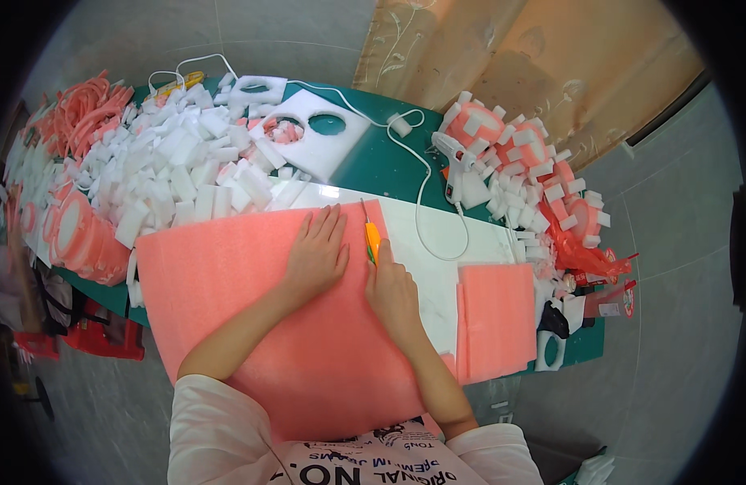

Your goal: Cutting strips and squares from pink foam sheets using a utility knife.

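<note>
A large pink foam sheet (227,275) lies across the table in front of me and drapes over its near edge. My left hand (316,255) rests flat on the sheet near its far edge, fingers stretched out. Just right of it, my right hand (391,287) grips a utility knife (373,239) with a yellow handle. The knife's thin metal blade points away from me, by the far right corner of the sheet. Under that corner shows a white board (425,242). A folded stack of pink foam (497,315) sits on the board's right part.
White foam blocks (187,145) are heaped at the back left, beside pink foam strips (90,113) and pink rolls (82,234). A white foam piece with round holes (349,137) lies behind. At right are a glue gun (454,166), its white cord, and pink-and-white foam pieces (518,145).
</note>
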A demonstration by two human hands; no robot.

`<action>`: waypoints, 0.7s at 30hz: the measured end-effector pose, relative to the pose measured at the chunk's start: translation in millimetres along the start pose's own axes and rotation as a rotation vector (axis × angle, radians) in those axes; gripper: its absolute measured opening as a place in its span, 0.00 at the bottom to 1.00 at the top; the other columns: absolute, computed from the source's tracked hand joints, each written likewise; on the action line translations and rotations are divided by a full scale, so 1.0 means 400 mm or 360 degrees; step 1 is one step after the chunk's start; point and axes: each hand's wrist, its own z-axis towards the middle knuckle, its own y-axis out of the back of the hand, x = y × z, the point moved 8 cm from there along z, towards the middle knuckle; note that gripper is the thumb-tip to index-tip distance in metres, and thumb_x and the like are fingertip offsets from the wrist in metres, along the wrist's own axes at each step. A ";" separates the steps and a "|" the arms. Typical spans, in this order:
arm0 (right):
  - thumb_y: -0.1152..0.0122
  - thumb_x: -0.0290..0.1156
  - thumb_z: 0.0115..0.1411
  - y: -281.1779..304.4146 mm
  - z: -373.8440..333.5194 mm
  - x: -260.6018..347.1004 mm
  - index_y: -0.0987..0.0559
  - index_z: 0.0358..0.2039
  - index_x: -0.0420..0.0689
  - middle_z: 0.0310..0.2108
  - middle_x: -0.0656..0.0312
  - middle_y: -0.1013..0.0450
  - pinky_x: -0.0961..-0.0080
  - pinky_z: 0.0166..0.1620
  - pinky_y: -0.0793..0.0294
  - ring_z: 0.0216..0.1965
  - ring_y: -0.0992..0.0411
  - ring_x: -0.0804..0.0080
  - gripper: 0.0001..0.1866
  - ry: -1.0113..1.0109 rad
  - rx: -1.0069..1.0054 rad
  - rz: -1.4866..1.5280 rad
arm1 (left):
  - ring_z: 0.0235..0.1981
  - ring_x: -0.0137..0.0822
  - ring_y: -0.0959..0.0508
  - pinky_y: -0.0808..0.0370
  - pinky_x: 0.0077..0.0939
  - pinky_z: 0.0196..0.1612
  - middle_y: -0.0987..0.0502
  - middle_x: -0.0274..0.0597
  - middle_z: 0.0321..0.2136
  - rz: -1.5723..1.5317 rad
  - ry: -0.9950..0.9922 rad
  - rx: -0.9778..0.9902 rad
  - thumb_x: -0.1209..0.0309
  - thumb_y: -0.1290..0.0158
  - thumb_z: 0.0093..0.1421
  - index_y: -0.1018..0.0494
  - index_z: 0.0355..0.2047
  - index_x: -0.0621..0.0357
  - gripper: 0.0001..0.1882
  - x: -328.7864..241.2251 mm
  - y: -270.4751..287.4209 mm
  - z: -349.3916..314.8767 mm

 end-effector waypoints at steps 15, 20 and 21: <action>0.52 0.25 0.50 0.027 0.036 0.028 0.39 0.42 0.31 0.18 0.47 0.30 0.62 0.22 0.29 0.21 0.28 0.51 0.19 0.0058 -0.0010 -0.0159 | 0.56 0.44 0.43 0.50 0.41 0.57 0.42 0.45 0.55 0.0053 -0.0039 0.0039 0.60 0.58 0.55 0.40 0.52 0.61 0.26 -0.001 -0.003 -0.003; 0.51 0.25 0.48 0.021 0.029 0.028 0.39 0.44 0.30 0.19 0.47 0.29 0.63 0.23 0.28 0.22 0.28 0.51 0.22 0.0030 0.0036 -0.0212 | 0.55 0.43 0.42 0.49 0.41 0.57 0.41 0.45 0.54 0.0091 -0.0022 0.0006 0.59 0.58 0.55 0.38 0.51 0.59 0.26 0.002 -0.006 -0.002; 0.51 0.25 0.48 0.018 0.027 0.031 0.39 0.45 0.29 0.19 0.46 0.29 0.63 0.23 0.28 0.22 0.28 0.51 0.23 0.0025 0.0019 -0.0222 | 0.55 0.43 0.41 0.48 0.41 0.57 0.40 0.45 0.54 0.0103 -0.0030 -0.0027 0.59 0.57 0.54 0.37 0.51 0.59 0.26 0.001 -0.003 -0.003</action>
